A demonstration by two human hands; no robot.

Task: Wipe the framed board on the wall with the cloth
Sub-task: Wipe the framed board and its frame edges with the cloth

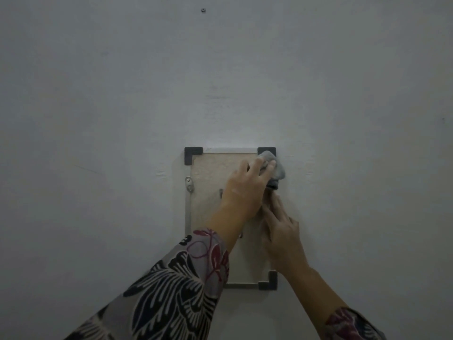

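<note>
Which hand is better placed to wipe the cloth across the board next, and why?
Left. The left hand holds the grey cloth against the framed board at its top right corner; the right hand lies lower, fingers straight, below the cloth.

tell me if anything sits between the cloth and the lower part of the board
Yes. The cloth, held by the left hand, is at the board's upper right corner. The right hand rests on the board directly below it, covering the right side. A small metal bracket sits on the left frame edge.
</note>
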